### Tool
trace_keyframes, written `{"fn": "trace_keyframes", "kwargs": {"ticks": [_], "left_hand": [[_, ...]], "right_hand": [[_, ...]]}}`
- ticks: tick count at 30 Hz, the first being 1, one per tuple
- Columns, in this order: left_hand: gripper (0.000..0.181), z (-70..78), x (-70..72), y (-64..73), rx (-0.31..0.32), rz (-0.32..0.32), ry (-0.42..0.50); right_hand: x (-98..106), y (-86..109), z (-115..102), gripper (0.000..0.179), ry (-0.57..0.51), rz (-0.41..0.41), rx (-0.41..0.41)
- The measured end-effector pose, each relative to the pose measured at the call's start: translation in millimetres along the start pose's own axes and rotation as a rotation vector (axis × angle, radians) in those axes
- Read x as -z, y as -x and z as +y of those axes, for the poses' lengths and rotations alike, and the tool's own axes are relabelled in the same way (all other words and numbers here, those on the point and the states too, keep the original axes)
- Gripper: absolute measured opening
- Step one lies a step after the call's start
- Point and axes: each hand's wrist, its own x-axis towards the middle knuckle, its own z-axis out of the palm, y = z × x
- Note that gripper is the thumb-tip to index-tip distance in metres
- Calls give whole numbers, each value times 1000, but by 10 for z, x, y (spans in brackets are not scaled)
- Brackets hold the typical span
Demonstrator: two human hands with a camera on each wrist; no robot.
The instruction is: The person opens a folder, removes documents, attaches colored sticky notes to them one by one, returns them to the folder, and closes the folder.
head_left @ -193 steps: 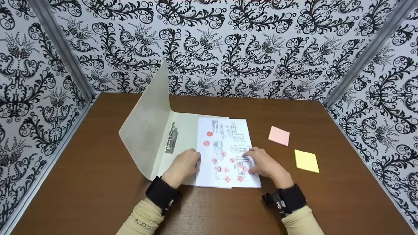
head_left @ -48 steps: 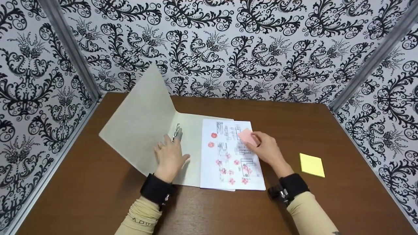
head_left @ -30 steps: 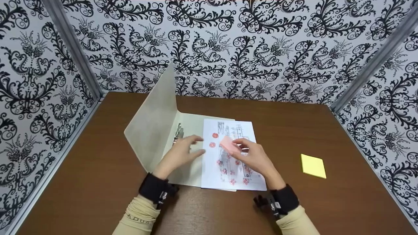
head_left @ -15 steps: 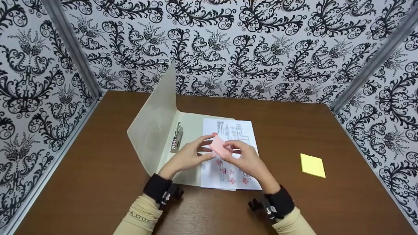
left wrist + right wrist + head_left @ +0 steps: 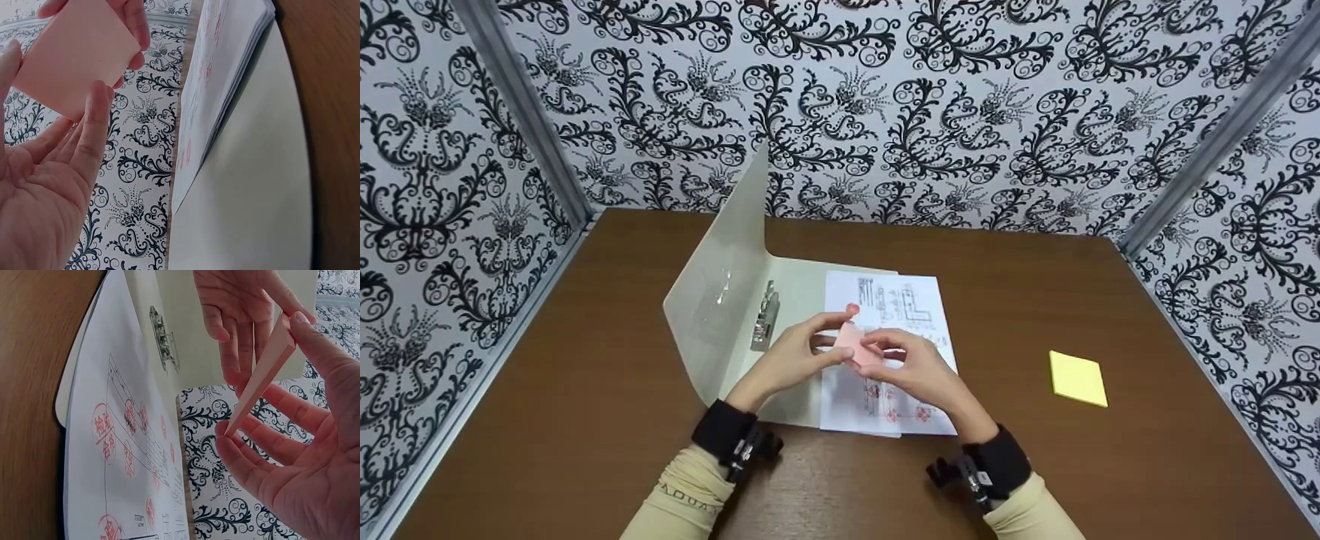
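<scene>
A pink sticky note pad [image 5: 851,343] is held up over the printed sheets [image 5: 844,411], between both hands. My right hand [image 5: 921,373] grips its right side, thumb on one edge and fingers on the opposite edge, as the pad [image 5: 264,371] shows in the right wrist view. From the other side my left hand [image 5: 787,361] pinches it between thumb and fingers. The left wrist view shows the pad's broad face [image 5: 73,56]. Beneath lie the sheets, with black drawings and red stamps, on the right cover of an open pale folder [image 5: 799,274].
The folder's left cover [image 5: 720,285] stands raised. A metal clip mechanism [image 5: 766,322] sits near its spine. On the brown table [image 5: 1005,285], a yellow sticky note pad [image 5: 1078,379] lies to the right. Patterned walls [image 5: 840,112] enclose the table's back and sides.
The pink pad was on the table at first; my right hand has lifted it and brought it left over the sheets. My left hand has left the sheets and come to the pad.
</scene>
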Motion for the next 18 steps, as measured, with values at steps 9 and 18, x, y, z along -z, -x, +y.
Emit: {"fn": "trace_keyframes", "kwargs": {"ticks": [9,18], "left_hand": [[60,14,1,-6,61,-1,145],[57,10,14,-5,-10,17,62]], "right_hand": [[61,9,5,33,-23,-31,-25],[12,15,-46,24,140,68,64]]}}
